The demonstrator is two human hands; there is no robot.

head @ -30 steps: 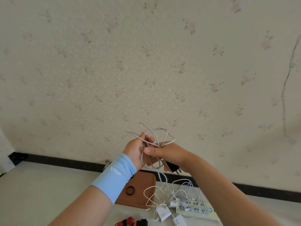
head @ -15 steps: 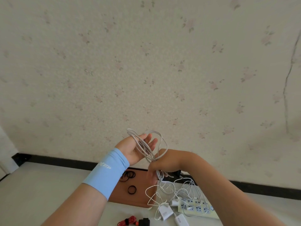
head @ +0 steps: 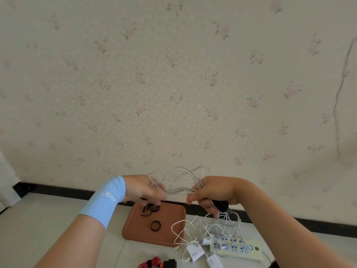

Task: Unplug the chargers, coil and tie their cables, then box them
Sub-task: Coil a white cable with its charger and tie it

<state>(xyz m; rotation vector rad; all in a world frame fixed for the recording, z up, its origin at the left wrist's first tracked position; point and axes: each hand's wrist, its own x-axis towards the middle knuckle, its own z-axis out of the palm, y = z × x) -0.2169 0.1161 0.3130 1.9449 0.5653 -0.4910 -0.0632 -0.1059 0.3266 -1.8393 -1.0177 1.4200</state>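
Both hands are raised above the floor with a loosely looped white cable (head: 180, 178) stretched between them. My left hand (head: 144, 188), with a light blue wristband, grips the cable's left loops. My right hand (head: 210, 192) grips the right loops and also holds a black charger plug (head: 221, 205) that sticks out below the fingers. Below, a pale yellow power strip (head: 236, 247) lies on the floor with tangled white cables (head: 201, 230) and two white charger bricks (head: 196, 252) beside it.
A brown tray (head: 170, 227) on the floor holds several black elastic rings (head: 151, 208). A red cable with a black plug (head: 160, 264) lies at the bottom edge. A wallpapered wall with a dark skirting board rises straight ahead.
My hands have drawn apart and lowered, stretching the coiled cable sideways between them. Before, the loops hung around my left palm while the right hand wound them.
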